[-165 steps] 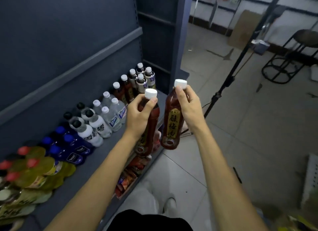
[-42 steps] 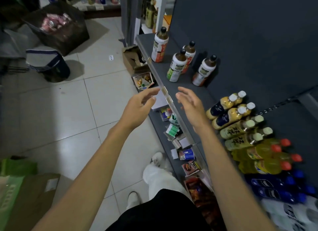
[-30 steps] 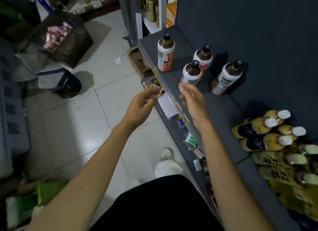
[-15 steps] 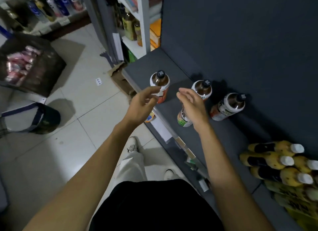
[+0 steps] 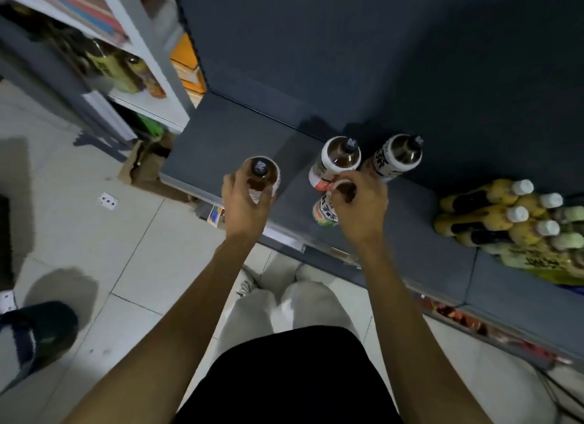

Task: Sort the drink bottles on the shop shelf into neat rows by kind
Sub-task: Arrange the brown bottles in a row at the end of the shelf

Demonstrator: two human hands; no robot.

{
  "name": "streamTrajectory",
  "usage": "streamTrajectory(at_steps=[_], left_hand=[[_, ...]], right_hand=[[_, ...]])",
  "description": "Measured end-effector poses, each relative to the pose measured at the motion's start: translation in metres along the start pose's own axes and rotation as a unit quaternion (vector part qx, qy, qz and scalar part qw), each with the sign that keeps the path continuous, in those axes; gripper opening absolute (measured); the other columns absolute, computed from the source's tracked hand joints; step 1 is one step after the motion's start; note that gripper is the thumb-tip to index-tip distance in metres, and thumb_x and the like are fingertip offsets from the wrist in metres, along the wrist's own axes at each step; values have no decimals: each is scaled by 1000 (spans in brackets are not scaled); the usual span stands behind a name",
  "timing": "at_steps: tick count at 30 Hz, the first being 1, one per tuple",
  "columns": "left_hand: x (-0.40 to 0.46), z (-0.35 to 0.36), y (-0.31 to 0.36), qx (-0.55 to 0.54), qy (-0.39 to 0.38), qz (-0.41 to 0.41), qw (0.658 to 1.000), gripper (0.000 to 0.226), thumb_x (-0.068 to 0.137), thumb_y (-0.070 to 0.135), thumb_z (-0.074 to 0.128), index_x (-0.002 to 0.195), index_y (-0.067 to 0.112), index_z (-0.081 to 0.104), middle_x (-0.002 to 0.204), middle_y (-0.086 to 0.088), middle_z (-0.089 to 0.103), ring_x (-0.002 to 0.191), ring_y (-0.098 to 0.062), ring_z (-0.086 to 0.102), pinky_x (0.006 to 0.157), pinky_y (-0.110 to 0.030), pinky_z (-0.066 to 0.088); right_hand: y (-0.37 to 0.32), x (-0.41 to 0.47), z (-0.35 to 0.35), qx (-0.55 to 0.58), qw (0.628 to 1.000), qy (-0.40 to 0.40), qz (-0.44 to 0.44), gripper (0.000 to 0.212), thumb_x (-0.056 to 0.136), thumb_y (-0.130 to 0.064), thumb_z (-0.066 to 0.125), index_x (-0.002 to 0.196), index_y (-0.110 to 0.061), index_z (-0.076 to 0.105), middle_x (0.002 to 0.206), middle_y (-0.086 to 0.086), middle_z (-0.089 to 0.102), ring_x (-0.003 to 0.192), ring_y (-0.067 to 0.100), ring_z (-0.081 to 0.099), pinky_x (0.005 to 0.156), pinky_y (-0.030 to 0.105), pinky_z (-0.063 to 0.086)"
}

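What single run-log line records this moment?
left hand: grips left black-capped brown bottle | right hand: grips front black-capped brown bottle | shelf

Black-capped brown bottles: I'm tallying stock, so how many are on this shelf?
4. One in the left hand at the shelf's front edge, one under the right hand, and two behind it near the back panel. None looks hidden.

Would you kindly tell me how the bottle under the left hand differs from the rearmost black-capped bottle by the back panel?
The left-hand bottle is gripped by the left hand; the rearmost bottle stands untouched. The first stands near the shelf's front edge, the other by the back panel. Both have black caps, brown contents.
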State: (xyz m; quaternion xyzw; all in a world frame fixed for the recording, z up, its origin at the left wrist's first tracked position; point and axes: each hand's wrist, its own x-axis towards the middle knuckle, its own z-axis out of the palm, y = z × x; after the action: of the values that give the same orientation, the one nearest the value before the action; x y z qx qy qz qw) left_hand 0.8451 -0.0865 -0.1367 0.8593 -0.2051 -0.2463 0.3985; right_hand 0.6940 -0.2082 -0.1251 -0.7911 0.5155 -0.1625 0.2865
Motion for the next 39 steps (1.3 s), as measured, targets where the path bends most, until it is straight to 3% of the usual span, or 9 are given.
streamTrajectory(at_steps=[4, 8, 12, 17, 23, 28, 30, 33, 39], left_hand=[[20, 1, -6, 51, 16, 7, 999, 46, 86, 23, 69, 127, 14, 51, 130, -10, 46, 120, -25, 40, 98, -30, 38], [32, 5, 1, 14, -6, -20, 1000, 43, 85, 21, 71, 122, 23, 48, 124, -5, 56, 110, -17, 51, 93, -31, 47], [31, 18, 11, 19, -7, -18, 1000, 45, 84, 19, 72, 121, 21, 46, 124, -5, 54, 112, -17, 52, 96, -33, 50], [29, 41, 19, 43, -32, 28, 998, 50, 80, 25, 75, 117, 26, 42, 119, -1, 54, 112, -20, 54, 94, -37, 53], [26, 53, 18, 146, -66, 132, 978, 55, 78, 40, 75, 126, 19, 58, 131, -2, 59, 118, -26, 51, 97, -38, 47], [19, 53, 22, 181, -91, 187, 961, 53, 78, 43, 68, 122, 14, 62, 125, -5, 63, 114, -29, 53, 91, -41, 49], [12, 46, 27, 133, -36, 133, 982, 43, 82, 37, 70, 118, 14, 64, 115, -5, 68, 105, -23, 61, 87, -32, 52], [-2, 37, 31, 74, 42, 28, 996, 33, 85, 33, 68, 110, 11, 67, 105, -6, 71, 96, -20, 64, 74, -14, 45], [-28, 22, 34, -23, 38, 1, 999, 33, 82, 33, 73, 104, 8, 70, 95, 0, 65, 88, -15, 60, 68, -13, 42]], right_hand=[[18, -6, 14, 8, 998, -11, 57, 44, 75, -14, 72, 117, -12, 59, 121, 11, 59, 110, 31, 51, 89, 23, 24], [22, -4, 18, 78, 992, 47, 88, 45, 79, -11, 72, 122, -9, 57, 121, 10, 59, 111, 25, 44, 93, 33, 41], [19, 1, 35, 85, 989, 63, 107, 48, 74, -32, 79, 114, -12, 62, 115, 7, 59, 100, 20, 40, 85, 38, 41], [27, 0, 45, 72, 991, 29, 111, 59, 77, -53, 67, 123, -16, 57, 123, 8, 53, 103, 21, 41, 85, 33, 34], [48, -10, 37, 180, 978, -71, 79, 81, 70, -36, 82, 139, -25, 40, 134, 1, 48, 123, 14, 43, 102, 35, 44], [46, -9, 31, 225, 968, -56, 96, 69, 73, -40, 81, 131, -27, 47, 124, -2, 54, 112, 4, 48, 92, 20, 45], [49, -8, 25, 238, 963, -52, 110, 63, 73, -40, 81, 127, -30, 51, 120, -5, 57, 107, 1, 50, 88, 12, 40], [55, -13, 11, 297, 943, -30, 145, 52, 77, -32, 79, 123, -25, 56, 116, -8, 63, 107, 6, 57, 90, 19, 47], [41, -51, -18, 297, 946, 45, 122, 33, 88, -32, 69, 117, -17, 62, 103, -10, 68, 94, -1, 63, 82, 16, 52]])
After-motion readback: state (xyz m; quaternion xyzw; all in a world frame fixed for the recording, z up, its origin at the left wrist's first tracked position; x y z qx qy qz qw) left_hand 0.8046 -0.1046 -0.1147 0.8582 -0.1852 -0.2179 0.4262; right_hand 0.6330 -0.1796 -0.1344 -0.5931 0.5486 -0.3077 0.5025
